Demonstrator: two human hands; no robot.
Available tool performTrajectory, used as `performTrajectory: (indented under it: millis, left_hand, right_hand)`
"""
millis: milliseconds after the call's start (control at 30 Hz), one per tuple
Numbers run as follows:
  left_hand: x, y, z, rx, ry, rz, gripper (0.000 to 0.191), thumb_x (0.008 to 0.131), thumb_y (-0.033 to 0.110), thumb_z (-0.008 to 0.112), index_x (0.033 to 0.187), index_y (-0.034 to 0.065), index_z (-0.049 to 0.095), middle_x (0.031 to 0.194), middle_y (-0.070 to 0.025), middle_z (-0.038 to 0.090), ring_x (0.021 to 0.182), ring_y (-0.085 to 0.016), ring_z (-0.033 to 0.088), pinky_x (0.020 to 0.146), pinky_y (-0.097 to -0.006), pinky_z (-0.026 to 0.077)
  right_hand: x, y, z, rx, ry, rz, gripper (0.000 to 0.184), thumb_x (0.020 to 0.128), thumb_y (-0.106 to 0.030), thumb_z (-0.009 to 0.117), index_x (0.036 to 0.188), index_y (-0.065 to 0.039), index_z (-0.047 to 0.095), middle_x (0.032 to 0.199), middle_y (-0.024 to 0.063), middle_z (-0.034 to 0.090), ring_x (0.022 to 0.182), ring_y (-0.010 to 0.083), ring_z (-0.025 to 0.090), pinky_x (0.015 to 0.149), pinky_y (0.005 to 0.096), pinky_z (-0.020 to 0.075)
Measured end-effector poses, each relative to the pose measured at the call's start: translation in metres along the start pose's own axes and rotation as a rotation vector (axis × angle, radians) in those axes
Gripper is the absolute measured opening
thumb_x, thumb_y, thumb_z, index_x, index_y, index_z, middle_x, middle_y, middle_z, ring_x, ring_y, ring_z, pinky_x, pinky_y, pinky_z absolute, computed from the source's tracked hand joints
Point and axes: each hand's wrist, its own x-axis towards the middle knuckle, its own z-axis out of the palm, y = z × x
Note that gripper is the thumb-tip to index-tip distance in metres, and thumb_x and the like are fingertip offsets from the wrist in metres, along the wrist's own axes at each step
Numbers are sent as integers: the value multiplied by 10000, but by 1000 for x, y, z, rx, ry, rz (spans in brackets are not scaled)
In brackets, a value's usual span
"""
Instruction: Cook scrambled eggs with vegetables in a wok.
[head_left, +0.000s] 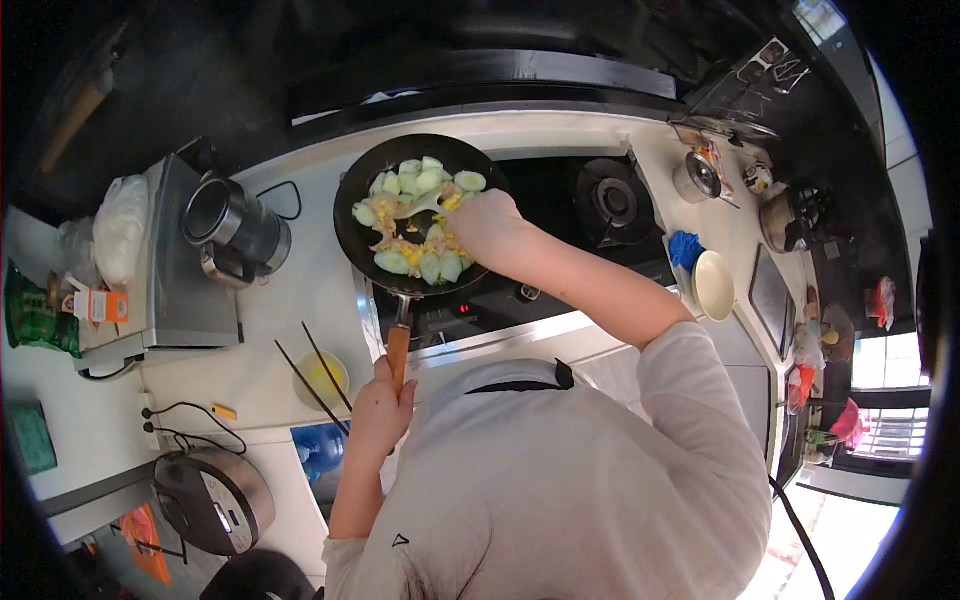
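Observation:
A black frying pan (352, 247) rests on the left side of the gas stove (547, 180). My left hand (382, 409) grips its wooden handle (398, 352). In the pan lie pale green vegetable slices (429, 180) with bits of yellow egg and pinkish pieces, probably meat. My right hand (487, 229) is over the pan's right side, closed on a pale spatula or spoon (421, 204). The tool's head is among the food, and its handle is hidden by my fist. Just left of my left hand stands a bowl (330, 375) with yellow residue, a pair of dark chopsticks (300, 367) across it.
Left of the pan stand an electric kettle (238, 225) and a silver countertop oven (199, 277). A rice cooker (217, 499) is at lower left. Right of the second burner (616, 199) are a cream bowl (714, 285), a blue cloth or bag (685, 250) and a metal pot (697, 178).

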Motion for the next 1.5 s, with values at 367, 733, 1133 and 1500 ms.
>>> performTrajectory:
  millis: [367,733,1133,1500]
  left_hand:
    - [3,-3,-1,0,-17,8,459,895,208,609,1223,-61,434,813,-317,635,776,-489,626,683,-529,497]
    - [5,-14,-9,-35,-8,20,542,850,186,664,1291,-27,430,867,-307,646,831,-482,629,723,-509,503]
    - [10,-23,-10,32,-18,23,570,840,171,671,1315,-16,418,862,-300,652,821,-474,636,729,-510,504]
    - [13,-14,-11,39,-56,-25,598,835,162,680,1340,11,395,897,-305,642,850,-481,627,729,-515,497]
  right_hand:
    - [10,15,-20,13,77,31,171,813,-118,621,920,-46,732,892,128,725,851,276,717,687,373,570]
    - [-109,17,-61,-99,-48,16,133,815,-118,603,853,-79,725,817,115,714,794,264,712,655,368,557]
    - [-28,66,-43,-197,277,116,150,803,-130,600,843,-91,739,809,104,722,796,263,717,654,374,562]
    - [45,81,-38,-140,-225,259,270,815,-193,671,1056,-89,732,1038,98,718,950,255,693,761,386,546]
